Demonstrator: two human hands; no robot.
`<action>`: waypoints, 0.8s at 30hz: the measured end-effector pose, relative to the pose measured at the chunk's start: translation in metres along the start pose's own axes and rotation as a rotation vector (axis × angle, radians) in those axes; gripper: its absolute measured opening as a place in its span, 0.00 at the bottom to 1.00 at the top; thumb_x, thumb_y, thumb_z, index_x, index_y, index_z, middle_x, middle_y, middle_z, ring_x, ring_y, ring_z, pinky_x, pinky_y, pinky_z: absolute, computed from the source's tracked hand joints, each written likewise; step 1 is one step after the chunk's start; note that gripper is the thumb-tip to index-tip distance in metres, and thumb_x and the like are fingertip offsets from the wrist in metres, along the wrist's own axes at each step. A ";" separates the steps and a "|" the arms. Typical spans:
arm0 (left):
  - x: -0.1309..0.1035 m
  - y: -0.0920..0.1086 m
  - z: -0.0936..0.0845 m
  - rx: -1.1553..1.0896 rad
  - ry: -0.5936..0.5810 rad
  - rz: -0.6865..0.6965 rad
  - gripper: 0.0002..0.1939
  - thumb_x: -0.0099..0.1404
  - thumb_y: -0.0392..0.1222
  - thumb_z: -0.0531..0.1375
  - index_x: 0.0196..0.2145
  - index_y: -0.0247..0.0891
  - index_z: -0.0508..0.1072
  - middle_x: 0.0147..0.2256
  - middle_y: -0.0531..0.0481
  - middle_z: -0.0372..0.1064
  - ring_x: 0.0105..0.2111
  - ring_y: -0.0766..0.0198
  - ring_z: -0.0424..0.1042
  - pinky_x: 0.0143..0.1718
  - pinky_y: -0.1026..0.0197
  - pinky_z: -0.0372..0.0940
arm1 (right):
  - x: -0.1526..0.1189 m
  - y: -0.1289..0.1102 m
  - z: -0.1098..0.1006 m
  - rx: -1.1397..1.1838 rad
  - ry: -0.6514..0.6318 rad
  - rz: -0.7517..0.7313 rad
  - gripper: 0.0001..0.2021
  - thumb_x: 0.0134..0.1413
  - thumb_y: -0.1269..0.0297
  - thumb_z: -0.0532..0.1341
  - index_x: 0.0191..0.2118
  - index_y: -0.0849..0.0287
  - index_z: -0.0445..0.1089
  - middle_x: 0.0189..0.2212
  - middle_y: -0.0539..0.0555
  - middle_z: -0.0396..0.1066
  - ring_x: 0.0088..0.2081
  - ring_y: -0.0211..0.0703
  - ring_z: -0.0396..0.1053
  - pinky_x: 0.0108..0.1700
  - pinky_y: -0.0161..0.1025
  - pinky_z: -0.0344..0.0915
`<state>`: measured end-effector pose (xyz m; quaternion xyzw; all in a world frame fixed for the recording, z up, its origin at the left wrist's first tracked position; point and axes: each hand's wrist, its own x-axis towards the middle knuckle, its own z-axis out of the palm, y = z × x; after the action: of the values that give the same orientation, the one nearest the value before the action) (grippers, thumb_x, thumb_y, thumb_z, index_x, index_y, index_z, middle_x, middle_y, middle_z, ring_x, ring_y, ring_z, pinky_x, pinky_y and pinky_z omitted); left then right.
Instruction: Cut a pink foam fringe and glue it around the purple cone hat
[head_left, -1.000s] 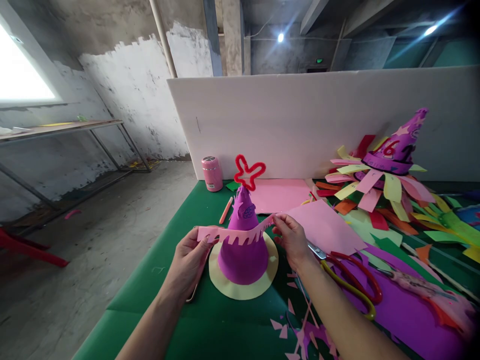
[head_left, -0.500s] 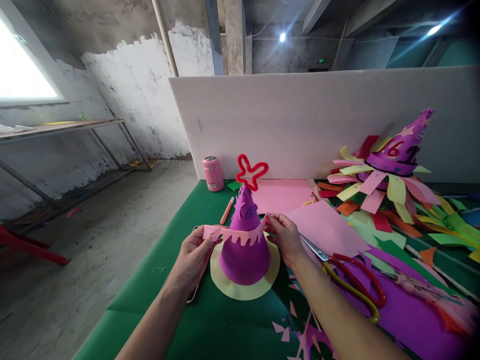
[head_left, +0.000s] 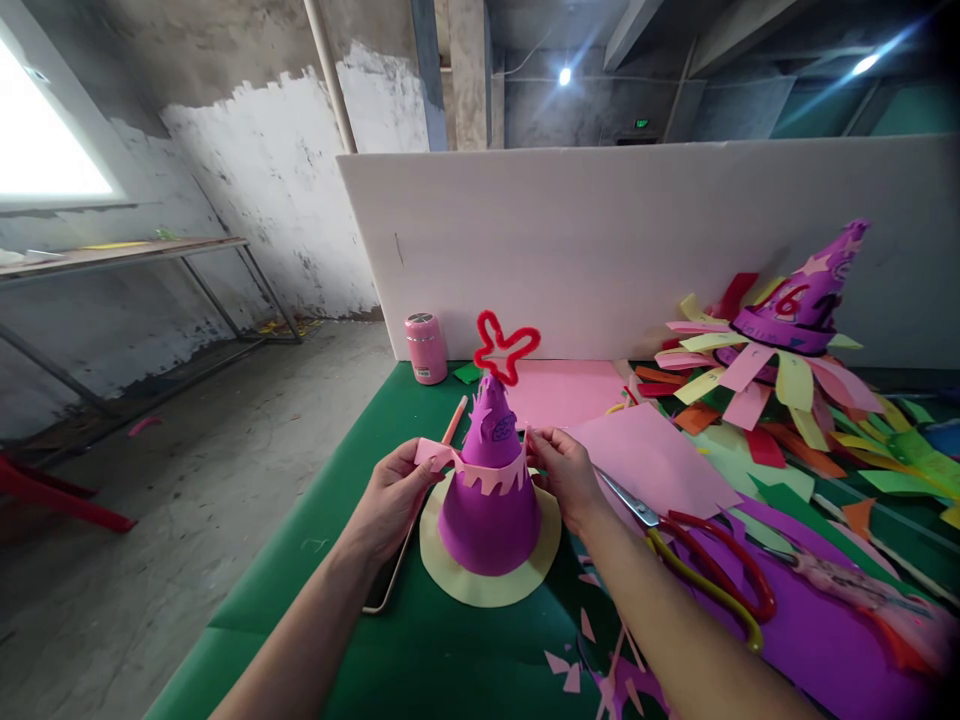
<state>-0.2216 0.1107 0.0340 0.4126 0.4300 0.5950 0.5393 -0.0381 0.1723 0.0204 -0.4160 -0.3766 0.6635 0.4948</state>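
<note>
A purple cone hat (head_left: 489,525) stands upright on a pale yellow round brim (head_left: 491,592), topped by a red pipe-cleaner shape (head_left: 507,347). Across the front of the cone lies a pink paper strip (head_left: 491,478) with a jagged lower edge. My left hand (head_left: 397,490) pinches the strip's left end, which sticks out beside the cone. At the cone's right side, my right hand (head_left: 564,475) pinches the other end. The cone hides whatever is behind it. Partly under my left hand lies a phone (head_left: 386,590).
Red-and-yellow-handled scissors (head_left: 701,560) lie right of my right forearm, among purple and pink paper sheets. A decorated purple hat (head_left: 799,300) with paper strips stands at the back right. A pink bottle (head_left: 426,348) and an orange pen (head_left: 454,420) are behind the left hand. Pink scraps (head_left: 570,672) lie in front.
The strip has been drawn closer around the front of the cone. My left hand has shifted slightly right and up, and the strip's left end now bends outward. The phone shows more.
</note>
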 end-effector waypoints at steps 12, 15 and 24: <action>0.022 0.006 -0.002 -0.023 -0.187 -0.089 0.08 0.51 0.41 0.67 0.25 0.34 0.74 0.26 0.51 0.68 0.26 0.69 0.65 0.31 0.66 0.60 | 0.006 0.001 0.002 -0.105 -0.058 -0.042 0.16 0.40 0.50 0.65 0.21 0.58 0.64 0.17 0.44 0.61 0.20 0.33 0.59 0.19 0.29 0.51; 0.023 0.004 -0.002 -0.019 -0.208 -0.109 0.09 0.50 0.41 0.68 0.28 0.34 0.75 0.27 0.50 0.70 0.28 0.67 0.67 0.34 0.65 0.61 | 0.008 0.003 0.002 -0.138 -0.061 -0.102 0.15 0.41 0.52 0.64 0.21 0.58 0.65 0.18 0.45 0.61 0.21 0.34 0.57 0.21 0.30 0.53; 0.016 -0.001 0.005 -0.051 -0.206 -0.093 0.06 0.51 0.39 0.67 0.27 0.35 0.75 0.29 0.49 0.70 0.29 0.67 0.67 0.33 0.66 0.62 | 0.005 0.005 0.006 -0.194 -0.028 -0.211 0.11 0.42 0.55 0.63 0.22 0.58 0.66 0.18 0.46 0.64 0.24 0.38 0.59 0.26 0.34 0.58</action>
<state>-0.2177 0.1271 0.0354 0.4371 0.3757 0.5346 0.6181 -0.0460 0.1758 0.0166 -0.4109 -0.4875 0.5740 0.5139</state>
